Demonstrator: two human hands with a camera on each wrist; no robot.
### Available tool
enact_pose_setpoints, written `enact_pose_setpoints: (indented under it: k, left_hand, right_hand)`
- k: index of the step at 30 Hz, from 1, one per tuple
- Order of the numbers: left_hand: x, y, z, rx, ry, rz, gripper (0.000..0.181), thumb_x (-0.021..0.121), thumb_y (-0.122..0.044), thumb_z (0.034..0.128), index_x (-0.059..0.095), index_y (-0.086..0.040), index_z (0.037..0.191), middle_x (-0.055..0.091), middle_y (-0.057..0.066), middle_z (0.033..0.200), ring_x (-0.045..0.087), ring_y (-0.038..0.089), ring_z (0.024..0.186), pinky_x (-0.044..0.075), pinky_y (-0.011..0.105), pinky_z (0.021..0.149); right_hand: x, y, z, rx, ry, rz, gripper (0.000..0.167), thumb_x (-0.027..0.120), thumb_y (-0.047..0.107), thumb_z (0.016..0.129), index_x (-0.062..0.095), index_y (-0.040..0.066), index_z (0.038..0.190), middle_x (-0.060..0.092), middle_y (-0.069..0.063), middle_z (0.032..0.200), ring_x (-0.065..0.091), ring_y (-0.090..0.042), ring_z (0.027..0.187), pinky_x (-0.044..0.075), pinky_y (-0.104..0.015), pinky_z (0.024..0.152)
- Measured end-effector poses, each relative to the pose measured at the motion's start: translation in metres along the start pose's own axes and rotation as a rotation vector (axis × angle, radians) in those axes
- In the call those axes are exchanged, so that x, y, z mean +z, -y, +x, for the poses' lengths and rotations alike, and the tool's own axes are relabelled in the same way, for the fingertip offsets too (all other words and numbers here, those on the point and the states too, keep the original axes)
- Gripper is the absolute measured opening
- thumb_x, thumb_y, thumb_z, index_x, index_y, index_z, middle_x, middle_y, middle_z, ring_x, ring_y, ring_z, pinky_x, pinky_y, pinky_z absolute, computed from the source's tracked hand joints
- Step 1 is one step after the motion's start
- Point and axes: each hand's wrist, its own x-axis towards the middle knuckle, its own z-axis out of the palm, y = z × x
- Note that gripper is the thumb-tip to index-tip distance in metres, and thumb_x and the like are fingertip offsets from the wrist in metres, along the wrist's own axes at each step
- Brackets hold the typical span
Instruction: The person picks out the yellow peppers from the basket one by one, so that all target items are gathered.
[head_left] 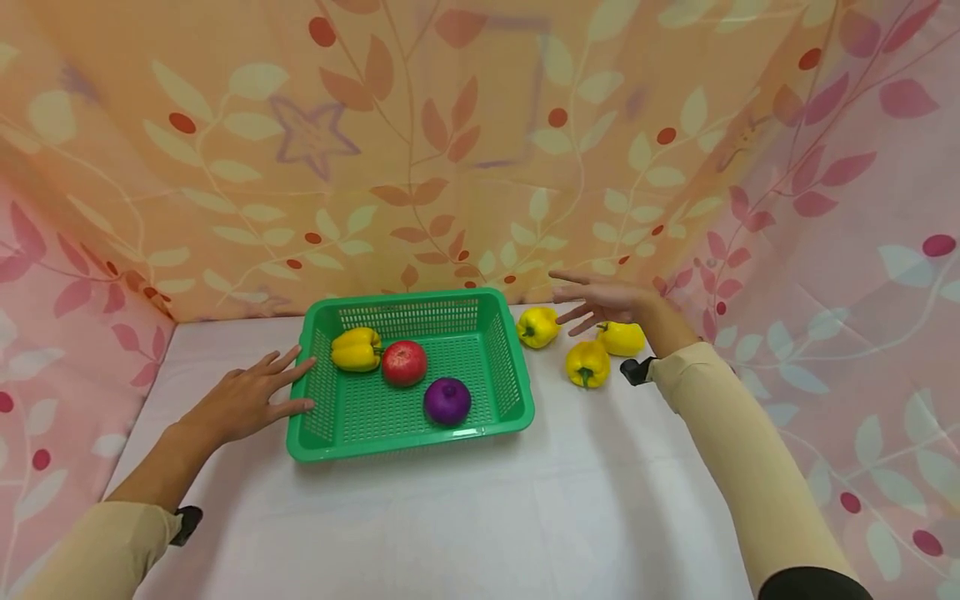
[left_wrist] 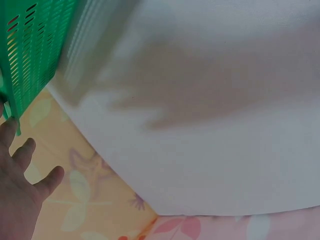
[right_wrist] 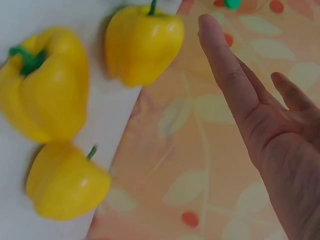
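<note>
A green plastic basket point(head_left: 408, 446) stands on the white table, holding a yellow bell pepper point(head_left: 356, 350), a red pomegranate-like fruit point(head_left: 404, 364) and a purple onion point(head_left: 447, 402). My left hand point(head_left: 251, 393) rests its spread fingers on the basket's left rim; the left wrist view shows those fingers beside the perforated wall point(left_wrist: 35, 55). With its fingers extended and nothing held, my right hand point(head_left: 600, 302) hovers above three yellow bell peppers to the right of the basket: one near the basket point(head_left: 537, 327), one in front point(head_left: 587, 364) and one partly beneath the hand point(head_left: 621, 338).
A floral curtain point(head_left: 450, 167) rises behind the table's back edge, with pink floral cloth point(head_left: 862, 333) at the right side and more at the left. White table surface point(head_left: 450, 525) extends in front of the basket.
</note>
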Motion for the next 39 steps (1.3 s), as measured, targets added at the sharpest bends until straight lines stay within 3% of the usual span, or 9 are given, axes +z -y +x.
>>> enact_pose_setpoints:
  k: [13, 21, 28, 36, 39]
  left_hand:
    - [0.002, -0.001, -0.001, -0.002, -0.008, -0.009, 0.078, 0.056, -0.061, 0.0937, 0.036, -0.016, 0.155, 0.026, 0.019, 0.161, 0.027, 0.053, 0.141, 0.032, 0.074, 0.101]
    - [0.002, 0.0, -0.001, -0.003, -0.006, -0.006, 0.079, 0.055, -0.061, 0.0938, 0.034, -0.017, 0.156, 0.025, 0.019, 0.162, 0.026, 0.052, 0.142, 0.032, 0.074, 0.101]
    - [0.002, 0.001, 0.0, -0.002, -0.002, -0.003, 0.079, 0.055, -0.062, 0.094, 0.034, -0.018, 0.156, 0.024, 0.018, 0.162, 0.026, 0.052, 0.142, 0.032, 0.074, 0.101]
    - [0.002, 0.002, 0.0, -0.004, 0.001, -0.009, 0.079, 0.055, -0.062, 0.0935, 0.034, -0.018, 0.156, 0.024, 0.018, 0.162, 0.026, 0.052, 0.142, 0.032, 0.074, 0.101]
    - [0.002, 0.002, -0.001, -0.007, 0.001, -0.009, 0.079, 0.055, -0.061, 0.0938, 0.034, -0.019, 0.156, 0.024, 0.018, 0.162, 0.026, 0.052, 0.142, 0.032, 0.074, 0.101]
  right_hand:
    - [0.077, 0.05, 0.06, -0.163, 0.025, 0.039, 0.069, 0.055, 0.028, 0.103, 0.018, 0.022, 0.161, 0.023, -0.011, 0.163, 0.046, -0.046, 0.133, 0.042, -0.062, 0.102]
    - [0.119, 0.058, 0.096, -0.181, 0.028, 0.051, 0.071, 0.062, 0.029, 0.099, 0.024, 0.024, 0.159, 0.02, -0.013, 0.162, 0.038, -0.049, 0.138, 0.049, -0.06, 0.096]
    - [0.151, 0.061, 0.118, -0.18, 0.015, 0.093, 0.075, 0.066, 0.028, 0.097, 0.024, 0.02, 0.159, 0.035, -0.017, 0.156, 0.033, -0.045, 0.142, 0.052, -0.057, 0.093]
    - [0.187, 0.061, 0.138, -0.211, 0.028, 0.121, 0.078, 0.067, 0.023, 0.095, 0.023, 0.023, 0.16, 0.018, -0.023, 0.161, 0.035, -0.041, 0.142, 0.047, -0.062, 0.098]
    - [0.201, 0.06, 0.146, -0.209, 0.016, 0.128, 0.078, 0.069, 0.023, 0.094, 0.025, 0.027, 0.159, 0.018, -0.022, 0.162, 0.038, -0.039, 0.141, 0.045, -0.062, 0.1]
